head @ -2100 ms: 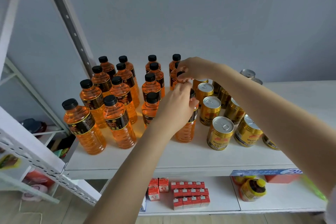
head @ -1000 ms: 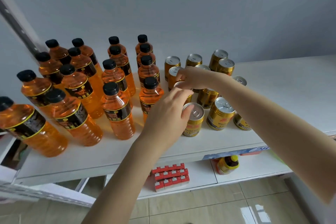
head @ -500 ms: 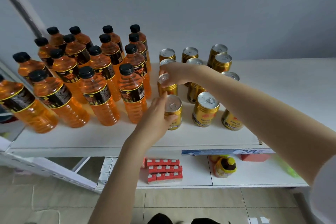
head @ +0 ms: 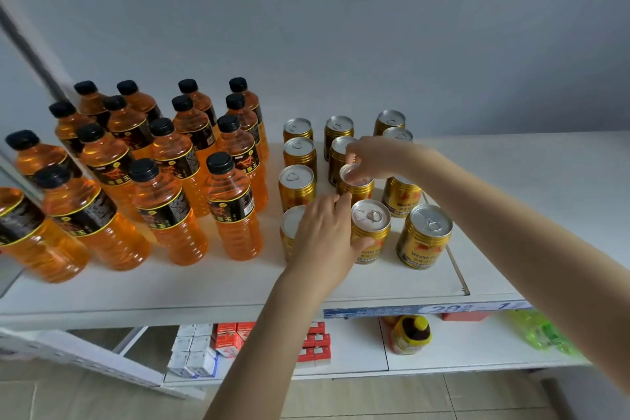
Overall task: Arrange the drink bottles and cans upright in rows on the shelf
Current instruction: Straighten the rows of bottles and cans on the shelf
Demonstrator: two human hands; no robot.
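Note:
Several orange drink bottles (head: 231, 211) with black caps stand upright in rows on the left of the white shelf (head: 238, 286). To their right, gold cans (head: 296, 187) stand upright in three columns. My left hand (head: 324, 239) wraps the side of the front can of the middle column (head: 371, 228), thumb on its front, and partly hides the front left can (head: 289, 225). My right hand (head: 371, 157) pinches the top rim of the can just behind it (head: 356, 189). The front right can (head: 424, 237) stands untouched.
A blue price strip (head: 426, 309) runs along the shelf's front edge. On the lower shelf (head: 358, 351) sit red and white small boxes (head: 225, 339), a yellow-capped jar (head: 410, 334) and a green packet (head: 538, 332). The right part of the upper shelf is bare white board.
Both hands have shifted one column to the right, from the left column's front two cans to the middle column's front two cans. The view has moved closer.

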